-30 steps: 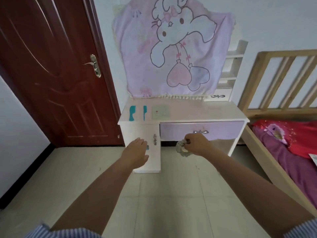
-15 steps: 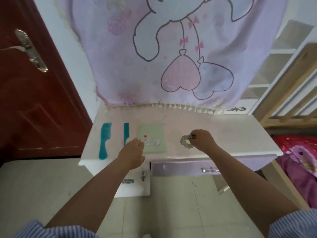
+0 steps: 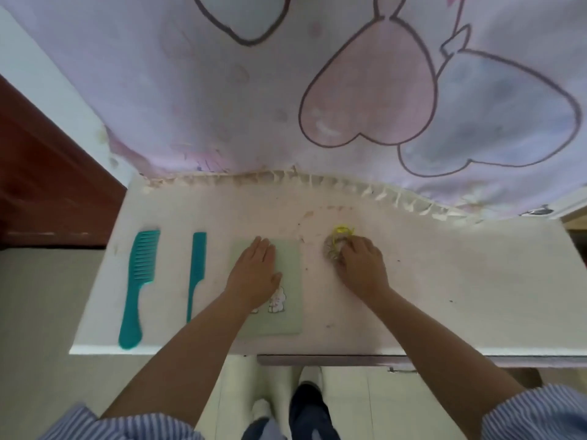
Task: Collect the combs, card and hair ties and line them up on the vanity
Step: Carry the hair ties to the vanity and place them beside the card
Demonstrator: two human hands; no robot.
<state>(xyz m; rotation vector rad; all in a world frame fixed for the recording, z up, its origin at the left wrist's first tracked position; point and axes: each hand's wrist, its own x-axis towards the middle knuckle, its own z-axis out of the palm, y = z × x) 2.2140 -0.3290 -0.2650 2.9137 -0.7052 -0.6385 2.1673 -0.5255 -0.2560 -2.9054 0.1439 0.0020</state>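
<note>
On the white vanity top (image 3: pixel 444 296) lie, from left to right, a wide teal comb (image 3: pixel 138 281), a narrow teal comb (image 3: pixel 195 271) and a pale green card (image 3: pixel 287 300). My left hand (image 3: pixel 255 271) rests flat on the card, fingers together. To the card's right my right hand (image 3: pixel 360 266) presses down on a grey scrunchie hair tie (image 3: pixel 330 249). A thin yellow hair tie (image 3: pixel 341 231) pokes out just beyond the fingers, touching the scrunchie.
A pink cartoon cloth (image 3: pixel 317 90) hangs over the back of the vanity, its fringe on the top. A dark red door (image 3: pixel 38 169) stands to the left. The drawer front (image 3: pixel 381 360) shows below the vanity's edge, with my feet (image 3: pixel 305 404) on the tiled floor.
I have come close to the vanity. My right hand carried the scrunchie over and set it down on the top; my left hand moved onto the card. A yellow tie now shows.
</note>
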